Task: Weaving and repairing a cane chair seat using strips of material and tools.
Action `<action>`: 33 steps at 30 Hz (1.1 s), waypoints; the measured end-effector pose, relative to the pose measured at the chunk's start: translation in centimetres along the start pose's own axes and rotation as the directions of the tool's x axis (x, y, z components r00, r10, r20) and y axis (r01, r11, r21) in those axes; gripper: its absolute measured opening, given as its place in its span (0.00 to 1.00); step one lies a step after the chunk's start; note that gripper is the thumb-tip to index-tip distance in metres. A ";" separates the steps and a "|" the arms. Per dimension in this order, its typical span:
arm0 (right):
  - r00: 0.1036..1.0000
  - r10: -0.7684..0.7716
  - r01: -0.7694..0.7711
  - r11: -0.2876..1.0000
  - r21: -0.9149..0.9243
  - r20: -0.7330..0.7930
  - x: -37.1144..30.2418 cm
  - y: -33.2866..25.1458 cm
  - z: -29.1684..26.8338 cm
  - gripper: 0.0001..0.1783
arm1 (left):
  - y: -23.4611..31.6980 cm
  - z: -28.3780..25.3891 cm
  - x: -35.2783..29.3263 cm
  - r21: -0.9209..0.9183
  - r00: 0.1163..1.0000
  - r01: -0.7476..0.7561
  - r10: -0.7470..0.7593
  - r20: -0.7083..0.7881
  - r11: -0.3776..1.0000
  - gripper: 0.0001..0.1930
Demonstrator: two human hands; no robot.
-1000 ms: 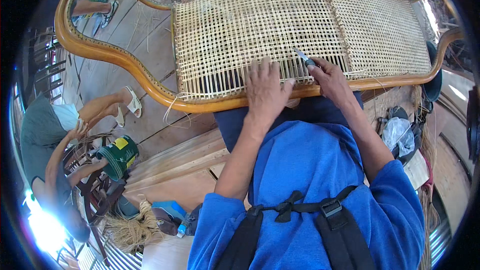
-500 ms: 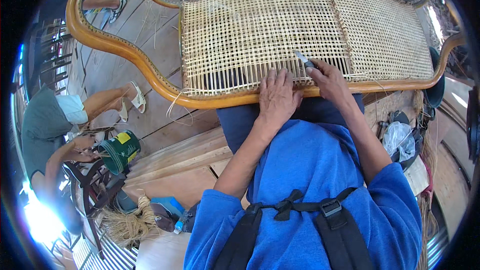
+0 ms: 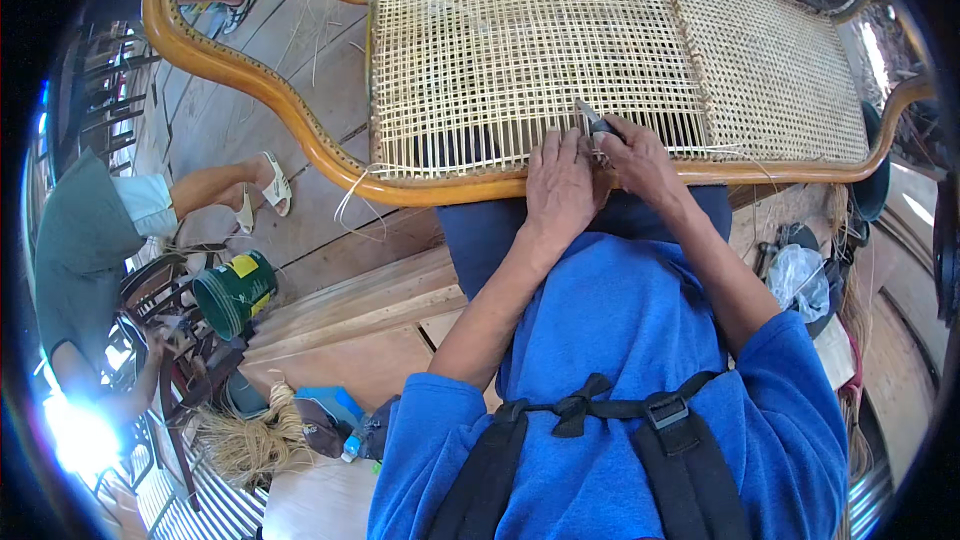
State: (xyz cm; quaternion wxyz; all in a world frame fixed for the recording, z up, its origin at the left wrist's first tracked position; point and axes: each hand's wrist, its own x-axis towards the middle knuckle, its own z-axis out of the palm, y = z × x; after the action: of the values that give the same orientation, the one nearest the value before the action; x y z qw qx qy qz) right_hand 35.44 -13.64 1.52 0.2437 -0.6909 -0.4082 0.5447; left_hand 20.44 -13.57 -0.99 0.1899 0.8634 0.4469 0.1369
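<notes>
A curved wooden furniture frame (image 3: 290, 105) rests over my lap, with pale cane webbing (image 3: 520, 50) strung across it. My left hand (image 3: 562, 180) lies on the webbing's near edge by the front rail, fingers stretched out and flat. My right hand (image 3: 640, 160) is closed around the dark handle of a small knife (image 3: 590, 112). The blade points up and away to the left over the woven strands. Along the near edge, left and right of my hands, upright strands stand with few crosswise ones. The right panel is more closely woven.
On the left, a person (image 3: 90, 230) bends beside a green bucket (image 3: 234, 294) and dark chair frames. A bundle of cane strands (image 3: 250, 445) lies below them. At right are a clear plastic bag (image 3: 798, 278) and loose cane. Wooden planks (image 3: 350, 305) lie near my left side.
The knife and my right hand have shifted slightly left, closer to my left hand. The frame has moved a little in view. At left, the other person's hands have moved down from the bucket.
</notes>
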 end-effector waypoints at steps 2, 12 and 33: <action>0.999 -0.017 0.017 1.000 0.015 -0.035 0.0 0.8 -0.4 0.23 | 0.1 -0.2 -0.1 0.016 1.000 0.013 -0.013 0.023 1.000 0.25; 0.998 0.027 -0.030 0.997 -0.066 -0.049 -0.3 0.6 -0.6 0.23 | 0.2 -0.5 0.0 0.042 0.996 0.026 -0.030 0.087 0.999 0.27; 0.984 -0.032 0.110 0.883 -0.456 0.176 0.4 0.6 -10.4 0.15 | 0.4 -0.2 0.0 0.088 0.991 0.037 -0.048 0.126 0.995 0.27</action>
State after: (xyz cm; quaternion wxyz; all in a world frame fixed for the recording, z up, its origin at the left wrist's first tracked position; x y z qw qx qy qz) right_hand 45.50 -12.51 3.82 0.0575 -0.6667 -0.5702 0.4766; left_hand 20.65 -13.71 -0.62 0.1838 0.8680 0.4577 0.0579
